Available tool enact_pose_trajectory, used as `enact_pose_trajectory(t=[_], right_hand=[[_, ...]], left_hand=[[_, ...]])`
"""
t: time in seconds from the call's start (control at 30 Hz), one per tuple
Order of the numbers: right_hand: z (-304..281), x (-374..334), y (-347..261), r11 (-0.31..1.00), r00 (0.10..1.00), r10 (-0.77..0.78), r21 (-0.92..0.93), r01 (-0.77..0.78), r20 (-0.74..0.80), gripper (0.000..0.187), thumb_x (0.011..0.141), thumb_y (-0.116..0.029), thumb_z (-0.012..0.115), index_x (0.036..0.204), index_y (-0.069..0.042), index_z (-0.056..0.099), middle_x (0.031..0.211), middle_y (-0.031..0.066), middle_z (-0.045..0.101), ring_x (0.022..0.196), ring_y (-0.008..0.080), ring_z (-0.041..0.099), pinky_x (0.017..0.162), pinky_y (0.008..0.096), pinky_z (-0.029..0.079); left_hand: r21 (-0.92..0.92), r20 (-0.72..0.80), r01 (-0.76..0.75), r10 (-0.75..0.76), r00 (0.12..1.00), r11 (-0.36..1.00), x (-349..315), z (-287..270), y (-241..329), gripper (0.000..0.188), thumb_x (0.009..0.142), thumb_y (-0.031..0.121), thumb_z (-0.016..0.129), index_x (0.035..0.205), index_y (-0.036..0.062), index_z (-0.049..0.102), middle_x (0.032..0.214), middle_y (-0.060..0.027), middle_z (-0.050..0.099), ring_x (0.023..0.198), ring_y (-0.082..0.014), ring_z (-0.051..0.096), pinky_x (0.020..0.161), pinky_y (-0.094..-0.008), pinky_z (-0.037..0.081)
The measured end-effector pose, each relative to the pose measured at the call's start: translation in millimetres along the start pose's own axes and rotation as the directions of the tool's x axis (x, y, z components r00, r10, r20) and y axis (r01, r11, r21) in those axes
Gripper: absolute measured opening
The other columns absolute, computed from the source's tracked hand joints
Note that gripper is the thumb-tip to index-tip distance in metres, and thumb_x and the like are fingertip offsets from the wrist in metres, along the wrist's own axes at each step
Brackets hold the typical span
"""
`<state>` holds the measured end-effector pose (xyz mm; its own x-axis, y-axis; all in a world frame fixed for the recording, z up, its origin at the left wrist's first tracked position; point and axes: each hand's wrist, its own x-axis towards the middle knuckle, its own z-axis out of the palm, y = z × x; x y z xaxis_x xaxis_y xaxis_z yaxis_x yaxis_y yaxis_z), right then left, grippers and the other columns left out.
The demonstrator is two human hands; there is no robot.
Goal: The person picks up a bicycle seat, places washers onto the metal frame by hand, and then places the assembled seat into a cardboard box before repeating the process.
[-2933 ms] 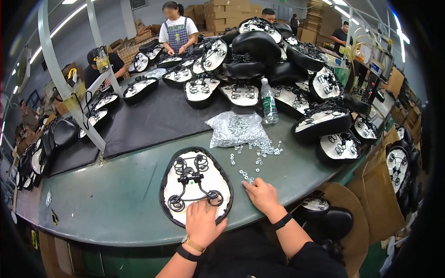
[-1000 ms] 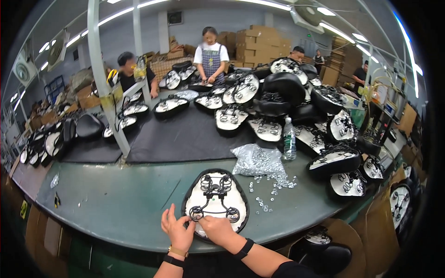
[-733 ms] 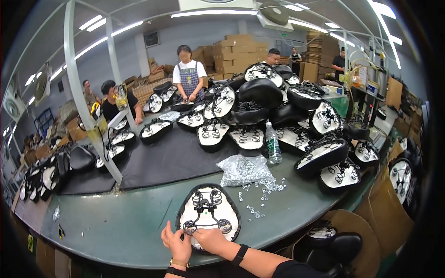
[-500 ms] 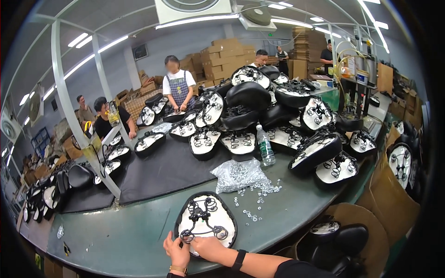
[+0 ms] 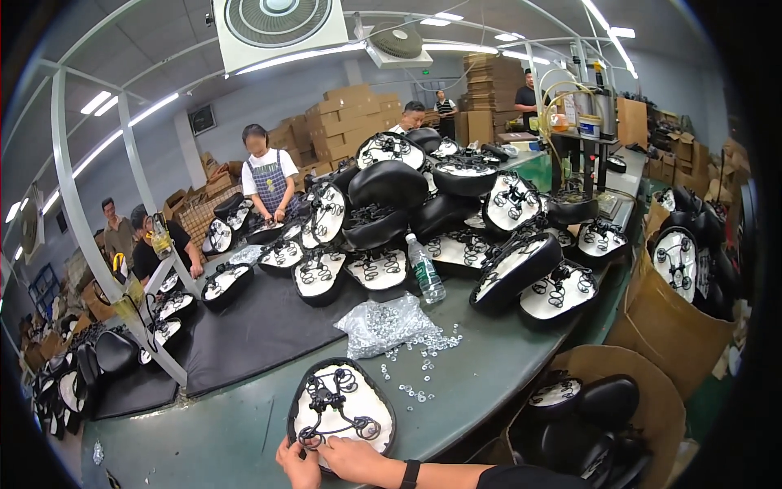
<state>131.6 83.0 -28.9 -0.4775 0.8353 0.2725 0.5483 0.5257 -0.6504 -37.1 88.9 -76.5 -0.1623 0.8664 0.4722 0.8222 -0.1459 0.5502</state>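
Observation:
A bicycle saddle (image 5: 342, 399) lies upside down at the table's near edge, its white underside and black wire spring frame facing up. At its lower left coil, my left hand (image 5: 298, 466) is closed around the saddle's edge and spring. Beside it, my right hand (image 5: 352, 460) reaches in from the right, its fingers pinched together against the same coil. Whatever small part sits between the right fingertips is hidden. Just beyond the saddle rests a clear plastic bag of nuts (image 5: 383, 326), with loose metal nuts (image 5: 417, 396) spilled to its right.
A water bottle (image 5: 425, 273) stands behind the bag. A high pile of black saddles (image 5: 387, 186) covers the far table. Cardboard boxes of saddles (image 5: 676, 326) stand at the right. A metal post (image 5: 122, 293) rises at the left. Several people work beyond.
The view has tilted up and turned right, so the scene sits further left and the saddle and hands lower. Both hands stay at the same coil.

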Motion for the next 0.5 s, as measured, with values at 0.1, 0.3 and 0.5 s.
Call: enact_pose_trajectory(t=[0.1, 0.3, 0.5], right_hand=[[2, -5, 5, 0.999, 0.998, 0.037, -0.012, -0.036, 0.052, 0.025, 0.092, -0.023, 0.060, 0.109, -0.005, 0.065, 0.112, 0.0160, 0.063, 0.106, 0.0352, 0.061, 0.090, 0.0548, 0.044], [8, -5, 10, 0.999, 0.999, 0.037, -0.031, -0.036, 0.029, 0.031, 0.092, -0.026, 0.059, 0.113, -0.003, 0.065, 0.106, 0.0147, 0.065, 0.101, 0.0332, 0.063, 0.089, 0.0546, 0.046], [19, -6, 23, 0.983, 0.993, -0.096, -0.164, 0.083, -0.070, 0.026, 0.096, -0.014, 0.051, 0.114, 0.000, 0.063, 0.093, 0.0162, 0.066, 0.082, 0.0358, 0.069, 0.068, 0.0454, 0.058]], left_hand=[[0.037, -0.017, 0.050, -0.050, 0.999, 0.998, -6, 4, -2, 0.031, 0.087, 0.020, 0.070, 0.115, 0.0069, 0.075, 0.115, -0.0268, 0.066, 0.115, -0.0446, 0.056, 0.104, -0.0516, 0.042], [0.091, 0.026, 0.116, -0.118, 0.993, 0.989, -9, 1, 7, 0.034, 0.091, 0.029, 0.069, 0.118, 0.0098, 0.074, 0.123, -0.0257, 0.063, 0.122, -0.0435, 0.051, 0.109, -0.0524, 0.037], [0.008, 0.185, 0.023, -0.024, 0.982, 1.000, -5, -11, -5, 0.034, 0.092, 0.029, 0.069, 0.120, 0.0103, 0.072, 0.126, -0.0244, 0.060, 0.117, -0.0426, 0.054, 0.103, -0.0481, 0.044]])
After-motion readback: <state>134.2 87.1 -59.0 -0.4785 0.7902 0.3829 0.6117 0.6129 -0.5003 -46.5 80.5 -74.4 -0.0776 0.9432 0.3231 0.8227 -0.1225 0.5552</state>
